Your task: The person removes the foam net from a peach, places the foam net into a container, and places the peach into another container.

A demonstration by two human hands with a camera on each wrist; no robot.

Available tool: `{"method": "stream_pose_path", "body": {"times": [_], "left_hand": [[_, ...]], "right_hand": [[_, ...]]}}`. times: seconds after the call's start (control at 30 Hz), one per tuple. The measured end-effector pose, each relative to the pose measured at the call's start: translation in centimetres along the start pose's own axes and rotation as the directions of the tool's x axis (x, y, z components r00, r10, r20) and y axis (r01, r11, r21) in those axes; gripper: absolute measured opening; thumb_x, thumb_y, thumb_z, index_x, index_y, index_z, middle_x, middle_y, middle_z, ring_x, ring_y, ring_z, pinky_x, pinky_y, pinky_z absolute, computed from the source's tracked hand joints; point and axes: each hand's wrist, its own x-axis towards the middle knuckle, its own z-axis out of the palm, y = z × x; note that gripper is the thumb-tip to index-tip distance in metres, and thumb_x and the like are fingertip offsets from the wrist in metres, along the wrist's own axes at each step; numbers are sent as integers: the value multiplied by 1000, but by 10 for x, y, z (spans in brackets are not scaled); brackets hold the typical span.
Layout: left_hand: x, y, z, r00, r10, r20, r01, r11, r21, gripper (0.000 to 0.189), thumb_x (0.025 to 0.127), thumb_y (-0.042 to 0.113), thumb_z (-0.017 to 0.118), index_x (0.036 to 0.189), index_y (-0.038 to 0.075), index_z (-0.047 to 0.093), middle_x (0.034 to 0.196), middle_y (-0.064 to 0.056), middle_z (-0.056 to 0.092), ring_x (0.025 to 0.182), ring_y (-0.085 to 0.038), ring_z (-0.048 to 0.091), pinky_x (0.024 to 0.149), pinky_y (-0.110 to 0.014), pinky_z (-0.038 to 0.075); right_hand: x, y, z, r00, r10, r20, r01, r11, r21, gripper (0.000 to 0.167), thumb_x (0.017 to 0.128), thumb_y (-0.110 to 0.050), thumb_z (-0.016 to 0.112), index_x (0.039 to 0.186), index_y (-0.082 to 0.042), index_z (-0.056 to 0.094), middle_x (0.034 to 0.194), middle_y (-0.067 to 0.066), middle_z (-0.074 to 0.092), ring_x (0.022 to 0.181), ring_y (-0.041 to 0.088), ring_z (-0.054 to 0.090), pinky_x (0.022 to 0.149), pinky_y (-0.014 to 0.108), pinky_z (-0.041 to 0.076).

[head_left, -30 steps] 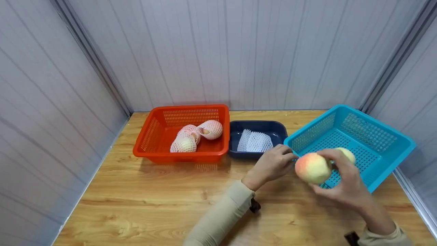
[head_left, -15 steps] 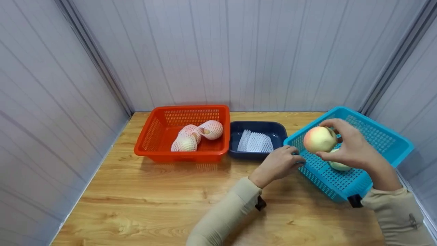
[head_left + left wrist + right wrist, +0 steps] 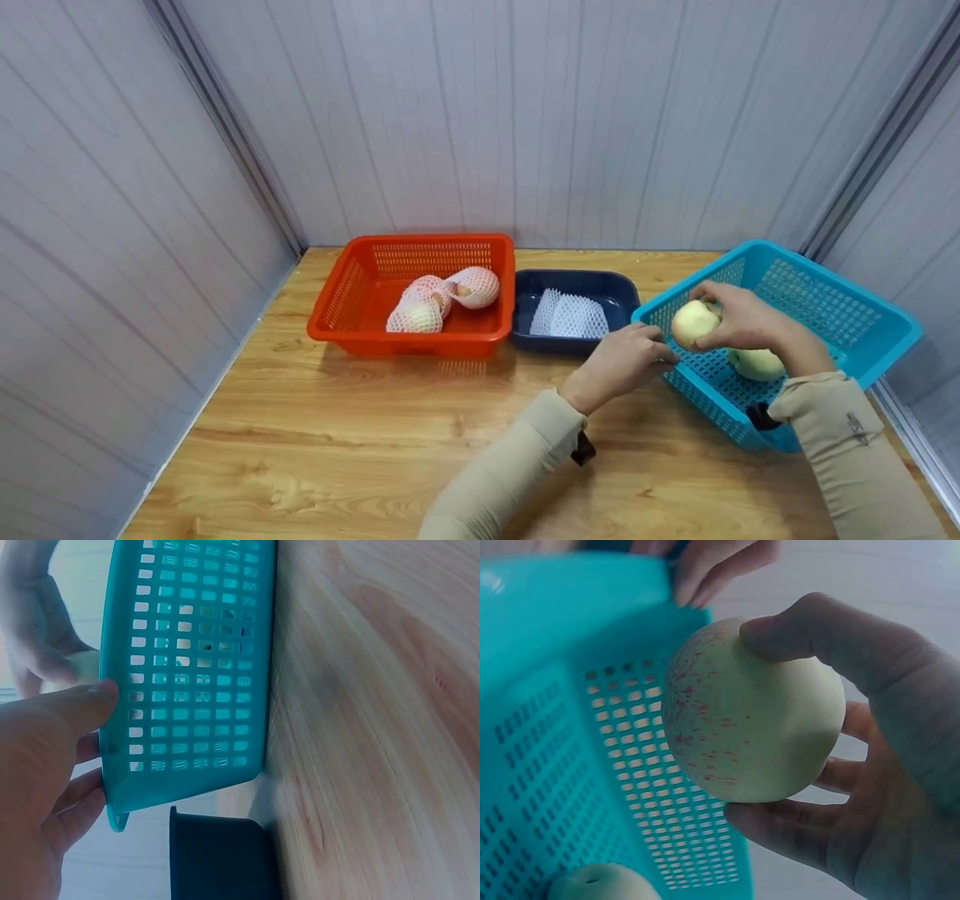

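Note:
My right hand [image 3: 750, 319] holds a pale yellow peach [image 3: 694, 324] with red flecks, over the left part of the blue basket [image 3: 855, 289]. Thumb and fingers lie around the fruit in the right wrist view, and it is apart from the basket floor. Another peach [image 3: 757, 364] lies in that basket, partly behind the right wrist. At the basket's near-left corner, my left hand [image 3: 621, 364] grips the rim. The left wrist view shows its thumb on the outer side of the rim [image 3: 111, 742] and several fingers behind it.
A red basket [image 3: 345, 319] on the left holds several peaches [image 3: 474, 287] in foam nets. Between the baskets, a dark blue tray [image 3: 619, 289] contains white foam nets [image 3: 579, 316]. Walls stand behind and on both sides of the wooden table [image 3: 360, 442].
My right hand has carried the peach up from the near edge and over the blue basket, then lower. My left hand has shifted slightly right along the basket's corner.

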Motion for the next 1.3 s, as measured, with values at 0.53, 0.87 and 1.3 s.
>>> {"method": "stream_pose_path", "body": {"times": [0.53,0.87,1.3], "left_hand": [[2,3,4,1000,-18,-19,20,997,78,16,91,30,69,106,32,76,98,9,62,83,-7,49,70,-14,43],[1,3,4,999,-28,-32,29,999,45,16,93,30,67,106,30,76,105,9,63,89,-8,51,76,-14,43],[-1,4,6,997,-32,-65,34,999,19,13,93,26,68,102,28,77,104,8,62,90,-8,52,78,-14,43]], "right_hand": [[39,18,23,979,31,202,-7,993,-119,61,70,-18,84,119,2,55,101,13,57,79,25,51,60,35,45],[52,13,28,968,-9,249,55,983,-177,68,67,-26,89,119,3,56,100,12,60,77,22,53,59,34,47],[53,10,38,966,13,256,50,970,-240,55,71,-20,85,111,0,52,97,12,59,84,26,56,71,46,50]]}}
